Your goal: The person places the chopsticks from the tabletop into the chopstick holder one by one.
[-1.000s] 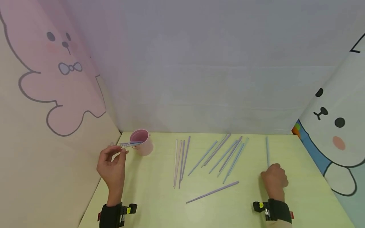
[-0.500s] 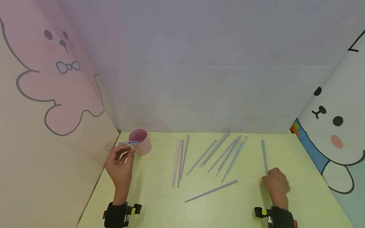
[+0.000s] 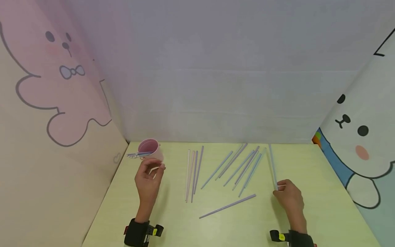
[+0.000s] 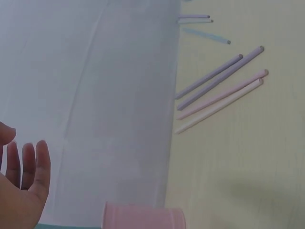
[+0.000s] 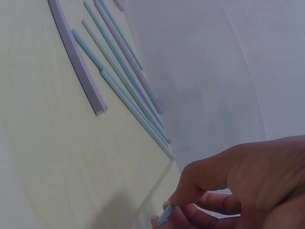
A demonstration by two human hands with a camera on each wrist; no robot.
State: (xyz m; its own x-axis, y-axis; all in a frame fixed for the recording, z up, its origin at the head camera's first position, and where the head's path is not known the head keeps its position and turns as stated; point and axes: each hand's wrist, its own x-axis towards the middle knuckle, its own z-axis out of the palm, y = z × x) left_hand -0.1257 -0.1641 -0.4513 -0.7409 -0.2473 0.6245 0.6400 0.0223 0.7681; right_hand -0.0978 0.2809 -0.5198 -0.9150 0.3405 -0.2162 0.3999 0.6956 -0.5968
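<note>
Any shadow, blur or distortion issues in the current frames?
Head: soft shadows beside the left hand and right hand; left wrist: hazy, pink bucket cropped at bottom; right wrist: purple stick looks bowed, likely lens distortion, soft shadow on table.

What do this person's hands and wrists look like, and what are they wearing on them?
The left hand and right hand are gloveless. Each wrist wears a wide black band with a small black attachment on the thumb side, marked yellow, and a red tag opposite. No sleeves show.
</note>
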